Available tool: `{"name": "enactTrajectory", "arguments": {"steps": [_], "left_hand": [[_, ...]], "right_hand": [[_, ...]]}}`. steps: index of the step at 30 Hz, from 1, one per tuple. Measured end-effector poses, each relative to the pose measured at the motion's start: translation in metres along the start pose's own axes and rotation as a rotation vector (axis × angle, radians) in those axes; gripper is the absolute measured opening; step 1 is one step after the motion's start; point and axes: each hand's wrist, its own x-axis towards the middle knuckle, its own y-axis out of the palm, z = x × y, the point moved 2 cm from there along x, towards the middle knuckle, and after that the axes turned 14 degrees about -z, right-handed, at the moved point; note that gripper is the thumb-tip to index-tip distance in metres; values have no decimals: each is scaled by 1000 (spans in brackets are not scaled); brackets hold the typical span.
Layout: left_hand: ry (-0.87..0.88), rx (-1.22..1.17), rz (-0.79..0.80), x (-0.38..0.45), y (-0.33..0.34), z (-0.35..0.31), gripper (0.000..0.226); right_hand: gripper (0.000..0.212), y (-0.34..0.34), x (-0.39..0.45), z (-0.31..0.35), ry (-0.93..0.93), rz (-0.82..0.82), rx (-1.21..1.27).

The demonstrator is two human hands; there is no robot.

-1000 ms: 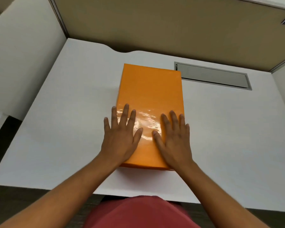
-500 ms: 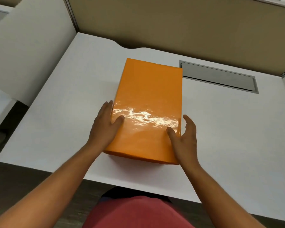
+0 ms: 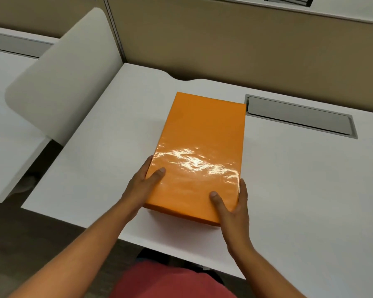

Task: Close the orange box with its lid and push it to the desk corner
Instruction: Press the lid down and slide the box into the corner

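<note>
The orange box (image 3: 200,147), with its glossy lid on, lies lengthwise on the white desk (image 3: 95,160), its near end close to the front edge. My left hand (image 3: 144,188) clasps the box's near left side, thumb on the lid. My right hand (image 3: 233,207) clasps the near right corner, thumb on top and fingers down the right side. The fingers along both sides are mostly hidden by the box.
A grey cable hatch (image 3: 299,116) is set into the desk right of the box's far end. A tan partition (image 3: 224,46) closes the back. A white curved side panel (image 3: 63,72) stands along the left edge, meeting the partition at the far left desk corner (image 3: 127,66).
Both hands have gone from lying flat on the lid to gripping the box's near sides. The box sits slightly turned, its far end angled to the right, and the view has shifted leftward.
</note>
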Motion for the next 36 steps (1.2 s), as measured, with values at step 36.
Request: {"name": "enactTrajectory", "arguments": {"steps": [36], "left_hand": [[145, -123, -14, 265, -206, -36, 73]], "right_hand": [[107, 309, 39, 132, -109, -2, -64]]}}
